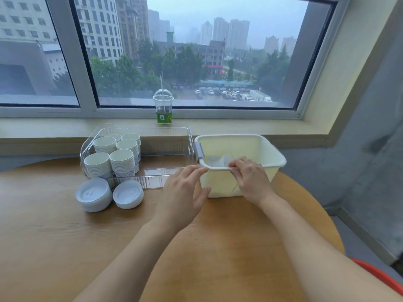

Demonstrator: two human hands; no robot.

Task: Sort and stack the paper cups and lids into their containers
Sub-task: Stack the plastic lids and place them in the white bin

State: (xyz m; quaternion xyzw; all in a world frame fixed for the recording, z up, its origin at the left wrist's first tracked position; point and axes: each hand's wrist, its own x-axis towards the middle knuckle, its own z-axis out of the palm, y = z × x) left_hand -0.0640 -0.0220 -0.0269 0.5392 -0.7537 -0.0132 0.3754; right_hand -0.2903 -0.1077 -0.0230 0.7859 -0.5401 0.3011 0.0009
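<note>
Both hands (184, 188) (250, 177) at the cream basket's (270, 153) near rim.

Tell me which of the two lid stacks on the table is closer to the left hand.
The right-hand lid stack, the shorter one; the taller lid stack sits beyond it, farther from the left hand.

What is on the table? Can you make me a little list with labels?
cups: six stacks of white paper cups standing in the clear bin
lids: two piles of white lids on the table, in front of the clear bin
cream bin: right of the clear bin, some clear lids inside
left hand: open, at the cream bin's near left corner
right hand: grips the cream bin's near rim
windowsill: drink cup with dome lid
</note>
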